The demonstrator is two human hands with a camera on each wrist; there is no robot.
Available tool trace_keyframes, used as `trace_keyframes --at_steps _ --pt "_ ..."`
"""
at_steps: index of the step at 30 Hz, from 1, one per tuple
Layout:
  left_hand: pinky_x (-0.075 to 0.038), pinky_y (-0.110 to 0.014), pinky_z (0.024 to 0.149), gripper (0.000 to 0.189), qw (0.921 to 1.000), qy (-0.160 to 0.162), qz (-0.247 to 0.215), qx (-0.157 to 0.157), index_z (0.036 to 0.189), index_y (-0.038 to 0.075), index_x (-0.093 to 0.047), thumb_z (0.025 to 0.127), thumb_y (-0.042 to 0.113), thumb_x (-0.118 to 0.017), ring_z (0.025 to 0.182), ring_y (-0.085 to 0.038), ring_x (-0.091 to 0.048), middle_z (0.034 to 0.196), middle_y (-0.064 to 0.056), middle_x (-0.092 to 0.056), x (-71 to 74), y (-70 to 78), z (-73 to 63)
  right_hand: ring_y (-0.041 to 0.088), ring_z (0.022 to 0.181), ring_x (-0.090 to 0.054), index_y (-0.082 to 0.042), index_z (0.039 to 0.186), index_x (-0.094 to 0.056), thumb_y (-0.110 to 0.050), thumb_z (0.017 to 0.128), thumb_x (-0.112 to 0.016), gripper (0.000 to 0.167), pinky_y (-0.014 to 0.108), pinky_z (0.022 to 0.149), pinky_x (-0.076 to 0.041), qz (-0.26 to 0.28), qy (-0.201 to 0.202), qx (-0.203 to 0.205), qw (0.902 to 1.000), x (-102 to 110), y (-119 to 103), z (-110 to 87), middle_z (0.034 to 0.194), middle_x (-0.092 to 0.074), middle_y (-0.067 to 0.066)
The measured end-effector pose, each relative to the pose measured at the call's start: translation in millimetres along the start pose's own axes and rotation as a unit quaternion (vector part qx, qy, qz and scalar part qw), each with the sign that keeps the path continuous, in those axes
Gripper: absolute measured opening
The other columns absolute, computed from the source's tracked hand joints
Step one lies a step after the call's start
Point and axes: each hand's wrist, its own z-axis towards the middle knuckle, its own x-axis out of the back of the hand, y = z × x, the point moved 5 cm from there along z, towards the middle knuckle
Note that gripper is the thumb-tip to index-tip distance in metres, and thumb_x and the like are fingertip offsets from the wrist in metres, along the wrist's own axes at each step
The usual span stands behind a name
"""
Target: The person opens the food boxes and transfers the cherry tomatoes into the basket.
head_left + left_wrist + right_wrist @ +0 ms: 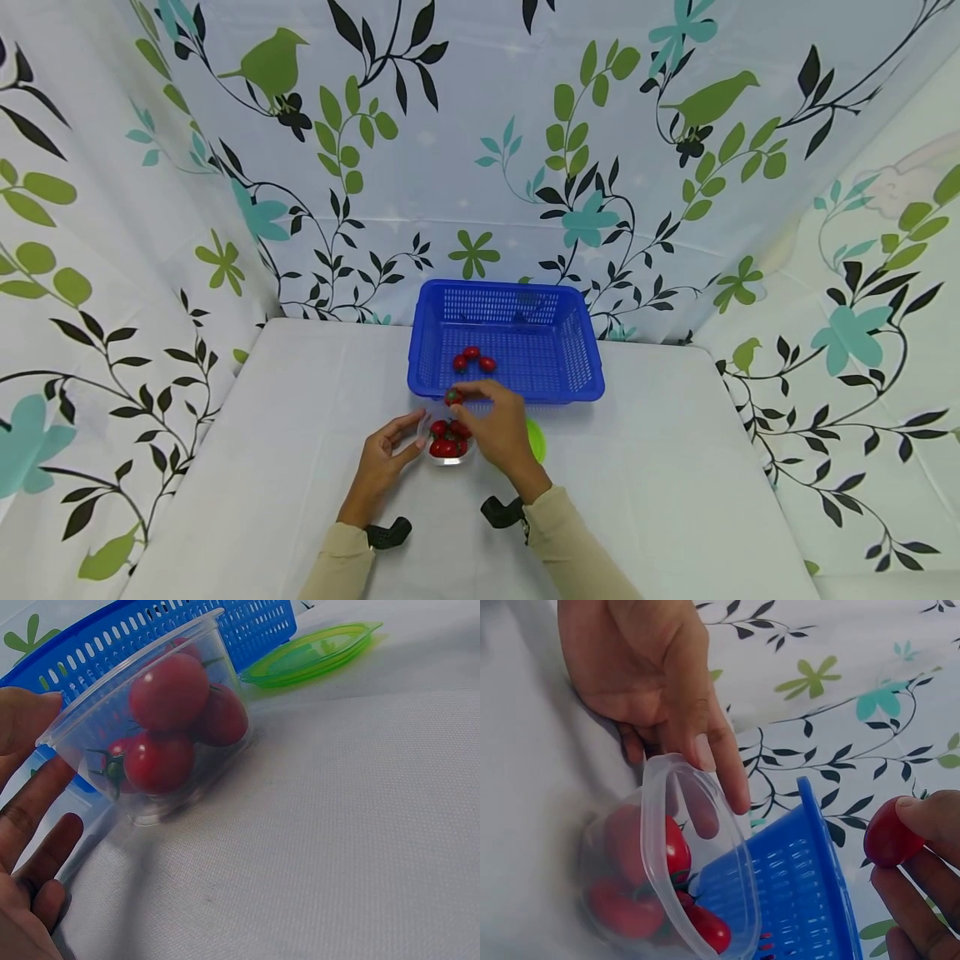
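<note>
A clear plastic container [448,461] with several red cherry tomatoes [163,694] in it stands on the white table. My left hand [381,457] holds its rim [654,840] at the left side, thumb and fingers on either side of the wall. Above the container, near the basket's front edge, my right hand [501,425] pinches one cherry tomato [894,834] between thumb and fingers. Behind both hands is a blue plastic basket [536,358], with 3 cherry tomatoes [472,353] lying on its floor towards the left.
A bright green lid [322,656] lies on the table just right of the container, partly covered by my right hand in the head view. Floral curtains [465,167] hang behind and on both sides of the white table [660,467].
</note>
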Motion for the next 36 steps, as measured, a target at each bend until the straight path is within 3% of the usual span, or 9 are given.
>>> trace_keyframes --at_steps 6,9,15,20,30,36 --pt "-0.038 -0.027 0.119 0.05 0.9995 -0.003 -0.028 0.016 0.146 0.02 -0.064 0.098 0.014 -0.077 0.146 -0.023 -0.053 0.153 -0.003 -0.063 -0.6 -0.5 -1.3 0.018 0.107 -0.074 -0.016 0.119 -0.079 -0.013 0.09 -0.086 0.03 0.051 0.102 -0.057 0.008 0.001 -0.002 1.0 4.7 1.3 5.5 0.115 -0.08 -0.001" --pt "-0.039 -0.022 0.116 0.051 0.9996 -0.005 -0.022 0.016 0.147 0.02 -0.063 0.098 0.015 -0.077 0.146 -0.022 -0.053 0.153 -0.002 -0.062 -0.7 -1.0 -1.2 0.021 0.106 -0.075 -0.016 0.12 -0.079 -0.013 0.09 -0.086 0.03 0.049 0.101 -0.058 0.011 0.005 0.003 0.9999 8.1 1.0 8.5 0.114 -0.08 -0.001" --pt "-0.036 -0.035 0.122 0.05 0.9996 -0.004 -0.02 0.018 0.146 0.021 -0.064 0.098 0.014 -0.076 0.145 -0.021 -0.054 0.152 -0.001 -0.063 -1.2 -0.2 -2.0 0.02 0.105 -0.075 -0.01 0.122 -0.078 -0.013 0.09 -0.086 0.032 0.048 0.103 -0.056 0.005 0.007 0.013 0.9999 16.2 -2.0 16.1 0.113 -0.08 0.001" --pt "-0.035 -0.037 0.123 0.051 0.9995 0.0 -0.023 0.021 0.146 0.019 -0.064 0.098 0.013 -0.077 0.145 -0.02 -0.054 0.152 -0.003 -0.064 -1.8 -1.3 -0.9 0.019 0.106 -0.075 -0.01 0.122 -0.078 -0.015 0.091 -0.085 0.033 0.05 0.106 -0.055 0.0 0.009 0.006 0.9999 22.7 -0.6 24.0 0.113 -0.08 0.002" --pt "-0.033 -0.047 0.119 0.05 0.9999 0.001 -0.013 0.01 0.147 0.018 -0.064 0.098 0.013 -0.076 0.145 -0.024 -0.054 0.152 -0.004 -0.064 -0.9 -1.2 1.3 0.035 0.105 -0.076 -0.008 0.121 -0.078 -0.012 0.091 -0.085 0.031 0.054 0.104 -0.055 0.012 0.016 0.002 0.9998 35.7 3.3 40.6 0.109 -0.081 0.008" --pt "-0.031 -0.051 0.125 0.05 0.9998 0.0 -0.014 0.014 0.147 0.018 -0.064 0.099 0.014 -0.076 0.146 -0.024 -0.054 0.152 -0.003 -0.064 -0.8 -2.1 1.1 0.03 0.106 -0.076 -0.013 0.12 -0.079 -0.015 0.091 -0.085 0.03 0.053 0.104 -0.055 0.001 0.021 -0.012 0.9997 44.8 9.5 53.2 0.11 -0.081 0.006"
